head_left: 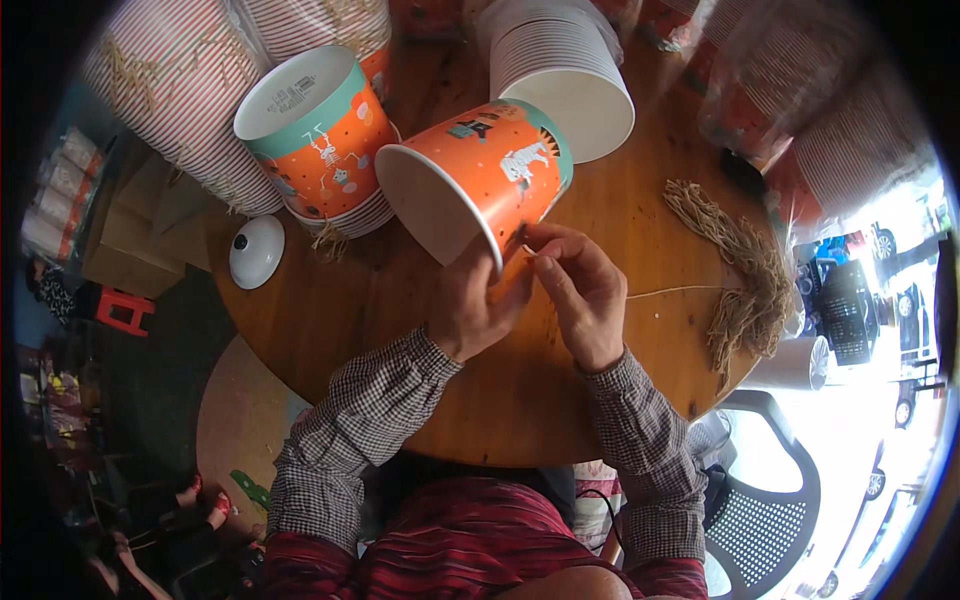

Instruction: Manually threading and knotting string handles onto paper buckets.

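An orange paper bucket (465, 180) with a green band and cartoon figures lies tilted above the table, its white mouth toward the lower left. My left hand (468, 308) is closed on the bucket's rim, its fingers inside the mouth. Against the bucket's side, my right hand (582, 290) pinches the end of a thin piece of twine (668, 292). The twine trails right to a loose tan bundle of twine strands (735, 255) on the table. Whether the twine passes through the bucket wall is hidden by my fingers.
Upside-down buckets (320, 140) are stacked at the left beside a white lid with a black knob (257, 252). Nested white buckets (560, 80) lie at the back of the round wooden table (500, 420). More wrapped stacks (850, 150) stand at the right, above a mesh chair (760, 520).
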A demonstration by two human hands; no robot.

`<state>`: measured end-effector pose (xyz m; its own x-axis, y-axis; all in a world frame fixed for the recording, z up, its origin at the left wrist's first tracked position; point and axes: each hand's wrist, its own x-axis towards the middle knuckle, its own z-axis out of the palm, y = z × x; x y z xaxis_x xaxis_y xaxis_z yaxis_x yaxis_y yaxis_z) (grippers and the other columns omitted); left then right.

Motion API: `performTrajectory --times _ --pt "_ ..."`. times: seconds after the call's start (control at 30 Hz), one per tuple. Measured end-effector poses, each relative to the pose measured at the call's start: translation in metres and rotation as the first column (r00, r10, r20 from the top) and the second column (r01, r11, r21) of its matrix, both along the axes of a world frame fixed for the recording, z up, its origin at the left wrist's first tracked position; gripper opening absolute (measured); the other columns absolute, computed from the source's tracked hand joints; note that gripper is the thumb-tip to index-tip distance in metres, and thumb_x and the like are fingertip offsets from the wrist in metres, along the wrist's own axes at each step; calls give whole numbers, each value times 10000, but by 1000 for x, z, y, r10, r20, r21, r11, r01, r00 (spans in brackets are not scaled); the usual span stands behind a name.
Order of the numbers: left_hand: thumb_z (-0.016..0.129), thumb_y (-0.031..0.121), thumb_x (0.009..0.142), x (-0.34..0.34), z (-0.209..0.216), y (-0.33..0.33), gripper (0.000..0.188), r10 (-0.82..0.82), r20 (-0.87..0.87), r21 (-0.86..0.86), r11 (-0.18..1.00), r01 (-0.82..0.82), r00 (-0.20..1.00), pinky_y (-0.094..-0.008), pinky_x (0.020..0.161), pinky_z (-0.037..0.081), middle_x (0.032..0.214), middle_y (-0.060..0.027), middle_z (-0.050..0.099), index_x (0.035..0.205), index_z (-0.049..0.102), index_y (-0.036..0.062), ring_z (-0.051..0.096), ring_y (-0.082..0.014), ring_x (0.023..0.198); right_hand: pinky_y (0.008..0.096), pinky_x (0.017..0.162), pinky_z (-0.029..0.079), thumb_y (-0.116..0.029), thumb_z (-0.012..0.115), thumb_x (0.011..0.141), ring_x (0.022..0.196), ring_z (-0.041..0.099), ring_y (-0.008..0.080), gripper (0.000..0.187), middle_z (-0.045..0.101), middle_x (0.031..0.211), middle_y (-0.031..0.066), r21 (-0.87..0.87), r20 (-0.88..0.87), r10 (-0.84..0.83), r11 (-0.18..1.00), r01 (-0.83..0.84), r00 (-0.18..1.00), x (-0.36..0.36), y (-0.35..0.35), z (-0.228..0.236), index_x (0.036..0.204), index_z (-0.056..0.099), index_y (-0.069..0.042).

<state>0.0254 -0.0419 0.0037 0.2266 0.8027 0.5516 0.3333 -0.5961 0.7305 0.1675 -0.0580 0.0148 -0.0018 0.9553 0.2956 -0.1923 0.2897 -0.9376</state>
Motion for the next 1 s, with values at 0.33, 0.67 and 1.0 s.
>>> performTrajectory --times 0.33,0.67,1.0 --pt "533 42 876 1 -12 2 249 30 2 -35 999 -30 1000 -279 613 489 907 -118 641 1109 570 -38 623 -177 740 235 801 477 -12 567 895 907 568 93 49 596 1085 79 -142 80 55 989 -43 995 4 3 -8 920 566 30" --pt "564 -11 832 0 -13 0 121 24 -44 -70 997 -27 999 -346 587 486 821 -159 566 948 536 -26 591 -287 700 236 788 482 -41 575 895 874 559 84 87 591 1042 62 -196 150 49 980 -19 988 4 4 -8 931 563 37" --pt "581 5 817 1 -11 1 172 29 -56 -50 998 -31 998 -351 585 490 801 -161 551 974 518 -25 587 -300 700 225 735 487 -49 584 894 809 560 68 94 595 920 37 -147 257 7 989 32 966 2 4 -8 938 562 31"
